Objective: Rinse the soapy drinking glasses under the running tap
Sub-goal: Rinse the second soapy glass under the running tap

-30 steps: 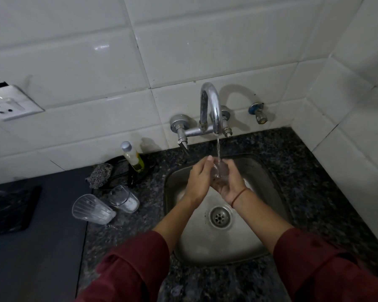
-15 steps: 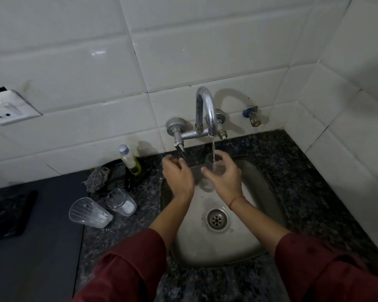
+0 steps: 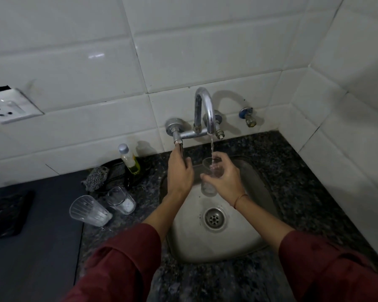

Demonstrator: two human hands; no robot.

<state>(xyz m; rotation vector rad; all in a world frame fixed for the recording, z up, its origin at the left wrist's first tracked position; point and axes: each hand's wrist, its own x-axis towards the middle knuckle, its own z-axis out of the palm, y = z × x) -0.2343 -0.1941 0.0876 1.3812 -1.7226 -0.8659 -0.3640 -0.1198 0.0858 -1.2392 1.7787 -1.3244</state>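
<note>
Under the tap (image 3: 205, 110) right hand (image 3: 226, 182) holds glass (image 3: 208, 188), left hand (image 3: 179, 174) grips lever (image 3: 180, 149)

Tap (image 3: 203, 110): chromed metal, smooth, mirror-glossy; sink (image 3: 216, 245): stainless steel, dull satin sheen; drain ring (image 3: 214, 219): brighter metal; glass (image 3: 210, 184) under stream: clear, smooth, wet; large ribbed glass (image 3: 90, 211) and small ribbed glass (image 3: 121, 200): clear, fluted walls, cloudy film; counter (image 3: 303, 171): dark speckled stone, polished; wall tiles (image 3: 205, 51): white ceramic, glossy; scrubber (image 3: 95, 178): grey, coarse, rough; bottle (image 3: 130, 159): clear plastic, matt grey cap; sleeves (image 3: 122, 264): dark red cloth, matt; socket plate (image 3: 9, 109): white plastic, smooth; surface at left (image 3: 31, 247): grey, matt.
</note>
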